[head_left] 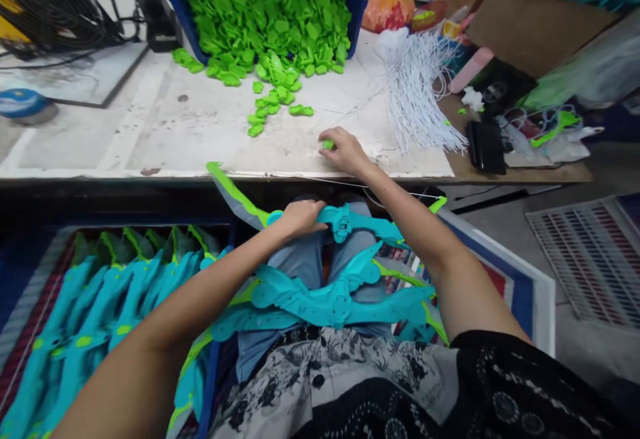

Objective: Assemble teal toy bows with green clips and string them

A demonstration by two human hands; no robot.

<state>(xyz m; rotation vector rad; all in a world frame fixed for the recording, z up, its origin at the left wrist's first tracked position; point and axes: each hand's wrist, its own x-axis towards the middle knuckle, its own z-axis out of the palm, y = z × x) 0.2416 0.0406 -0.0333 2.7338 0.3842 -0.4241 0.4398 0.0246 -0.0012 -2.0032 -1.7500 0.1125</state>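
Observation:
My left hand [301, 217] is wrapped round the turquoise body of a toy bow [370, 220] that lies across my lap near the table edge. The bow has lime-green and grey limbs, and a thin white string runs along its far side. Over the tabletop, my right hand [346, 152] pinches a small green plastic piece [328, 145] between thumb and fingers. More turquoise bows [335, 302] rest on my thighs, nearer to my body. Several loose green pieces [270, 100] lie on the table ahead of my hands.
A blue bin [356, 19] tipped toward me spills green pieces onto the white table [165, 125]. White strings [420, 92] lie in a bundle to the right, beside a black wallet-like object [487, 147]. At lower left, a crate holds rows of turquoise bows [95, 312]. A fan [45, 12] stands at back left.

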